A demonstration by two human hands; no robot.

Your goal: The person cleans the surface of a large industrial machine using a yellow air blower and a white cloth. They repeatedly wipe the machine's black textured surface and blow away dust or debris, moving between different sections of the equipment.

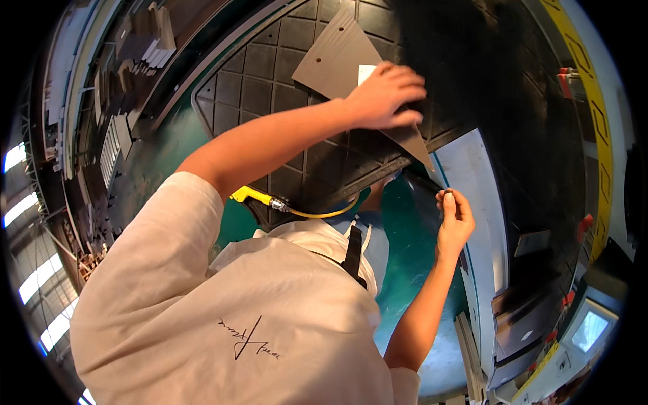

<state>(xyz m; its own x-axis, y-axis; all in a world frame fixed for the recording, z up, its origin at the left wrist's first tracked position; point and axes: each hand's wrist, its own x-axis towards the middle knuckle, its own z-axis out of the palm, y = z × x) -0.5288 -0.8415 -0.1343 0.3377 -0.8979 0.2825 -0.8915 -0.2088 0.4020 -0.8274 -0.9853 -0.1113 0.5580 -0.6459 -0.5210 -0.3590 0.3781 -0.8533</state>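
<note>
A brown-grey wood-grain board [337, 57] with dark round holes lies at an angle on a black gridded worktop [287, 64]. Over the board's middle is my left hand [388, 96], palm down, its fingers bent and apart with nothing in them. Whether it presses on the board cannot be told. Just beside this hand shows part of a white label [365, 72]. Past the board's near right corner, my right hand [456, 221] is closed in a pinch, thumb against forefinger. Anything between those fingertips is too small to make out.
A yellow air blow gun [253, 196] on a yellow hose hangs at the worktop's near edge. Right of me runs a long pale machine surface [476, 182], with a lit screen [591, 329] at lower right. Stacked boards [145, 34] stand far left, beyond green floor [158, 142].
</note>
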